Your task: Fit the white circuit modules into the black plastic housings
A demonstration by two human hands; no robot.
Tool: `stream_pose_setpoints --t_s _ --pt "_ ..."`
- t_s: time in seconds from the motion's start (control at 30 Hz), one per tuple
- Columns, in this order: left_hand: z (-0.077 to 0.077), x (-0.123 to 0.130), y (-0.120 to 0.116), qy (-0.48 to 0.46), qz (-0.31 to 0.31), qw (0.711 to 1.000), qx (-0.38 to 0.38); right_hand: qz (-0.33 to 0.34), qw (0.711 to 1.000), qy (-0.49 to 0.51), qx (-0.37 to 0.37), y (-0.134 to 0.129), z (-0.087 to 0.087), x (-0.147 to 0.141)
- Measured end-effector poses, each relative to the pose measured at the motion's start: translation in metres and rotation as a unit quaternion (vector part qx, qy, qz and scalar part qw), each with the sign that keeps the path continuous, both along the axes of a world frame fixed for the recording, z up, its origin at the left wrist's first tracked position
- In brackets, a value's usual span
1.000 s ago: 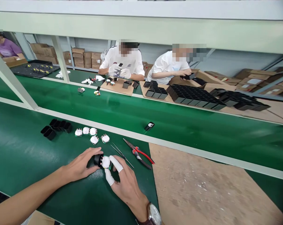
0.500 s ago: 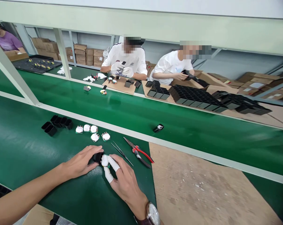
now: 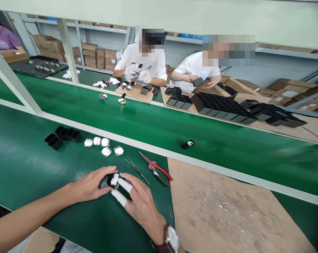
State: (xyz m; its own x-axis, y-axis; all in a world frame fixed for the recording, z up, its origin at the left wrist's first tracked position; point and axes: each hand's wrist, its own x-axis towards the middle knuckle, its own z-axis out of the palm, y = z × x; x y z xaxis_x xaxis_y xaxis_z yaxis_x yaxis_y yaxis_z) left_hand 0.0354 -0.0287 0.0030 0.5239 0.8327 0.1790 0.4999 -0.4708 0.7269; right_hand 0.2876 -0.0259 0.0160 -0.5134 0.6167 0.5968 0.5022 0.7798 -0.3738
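My left hand [image 3: 87,184] is wrapped round a small black plastic case [image 3: 109,180], held on its side just above the green table with its opening to the right. At that opening, my right hand [image 3: 143,200], with white finger cots on two fingers, grips a small circuit board [image 3: 115,179] topped with white compound. Most of the board sits within the mouth of the case; how deep it goes is hidden. Beyond my hands lie several similar boards [image 3: 106,151], and left of them stand several empty black cases [image 3: 55,142].
Tweezers [image 3: 137,170] and red-handled pliers [image 3: 155,168] lie right of the boards, beside a cardboard sheet [image 3: 216,211]. A metal rail [image 3: 137,146] borders a green conveyor belt [image 3: 148,119] carrying a filled case [image 3: 188,144]. Co-workers sit across it, near rows of black cases [image 3: 222,109].
The circuit board has gone further into the case, and my right fingers have moved left with it. Items on the belt have shifted right. A co-worker opposite now holds a block of cases.
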Motion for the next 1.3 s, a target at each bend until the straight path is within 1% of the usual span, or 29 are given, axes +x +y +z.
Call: stream_pose_setpoints --t_s 0.1,0.2,0.3,0.37,0.4,0.43,0.47,0.53,0.57,0.6,0.67,0.73,0.8,0.87,0.9,0.97,1.13,1.3 --pt "-0.003 0.0 0.0 -0.015 -0.001 0.999 -0.029 0.018 0.999 -0.025 -0.017 0.0 0.002 -0.002" --pt "-0.005 -0.001 0.0 -0.02 0.002 0.999 -0.041 0.024 0.998 -0.054 -0.023 0.002 0.002 -0.008" --pt "-0.004 -0.002 0.001 -0.016 -0.008 0.999 -0.048 0.033 0.998 -0.041 -0.028 0.004 0.001 -0.011" --pt "-0.001 -0.001 0.001 -0.016 -0.016 0.998 -0.06 0.047 0.998 -0.022 -0.032 0.007 -0.002 -0.008" --pt "0.0 -0.001 0.001 -0.017 -0.016 0.998 -0.064 0.041 0.999 -0.012 -0.03 0.009 -0.003 -0.005" --pt "0.001 -0.001 0.001 -0.02 -0.013 0.998 -0.064 0.02 1.0 -0.005 -0.024 0.012 -0.006 -0.001" --pt "0.001 -0.001 0.002 -0.024 -0.007 0.998 -0.062 -0.016 1.0 -0.005 -0.014 0.015 -0.009 0.003" --pt "0.0 -0.001 0.003 -0.038 0.009 0.998 -0.054 -0.116 0.993 -0.031 0.012 0.022 -0.016 0.011" --pt "-0.001 -0.001 0.004 -0.045 0.017 0.998 -0.051 -0.159 0.985 -0.06 0.025 0.026 -0.02 0.015" --pt "-0.002 -0.001 0.006 -0.05 0.024 0.997 -0.052 -0.188 0.977 -0.093 0.035 0.03 -0.024 0.018" --pt "-0.005 0.0 0.008 -0.058 0.036 0.996 -0.059 -0.205 0.967 -0.144 0.047 0.035 -0.028 0.023" --pt "-0.007 0.001 0.01 -0.065 0.043 0.995 -0.064 -0.192 0.969 -0.147 0.049 0.037 -0.025 0.025" --pt "-0.007 0.002 0.01 -0.068 0.046 0.995 -0.061 -0.165 0.98 -0.101 0.042 0.034 -0.017 0.025" --pt "-0.007 0.003 0.009 -0.068 0.042 0.995 -0.055 -0.119 0.991 -0.045 0.033 0.028 -0.005 0.024" --pt "-0.007 0.003 0.009 -0.068 0.039 0.996 -0.051 -0.091 0.995 -0.032 0.033 0.025 0.0 0.023" --pt "-0.007 0.002 0.008 -0.064 0.032 0.996 -0.045 -0.05 0.997 -0.038 0.045 0.02 0.006 0.02" --pt "-0.008 0.001 0.009 -0.049 0.027 0.998 -0.043 -0.044 0.993 -0.074 0.082 0.016 0.008 0.018" --pt "-0.007 0.002 0.009 -0.051 0.033 0.997 -0.041 -0.041 0.992 -0.082 0.086 0.015 0.005 0.016"
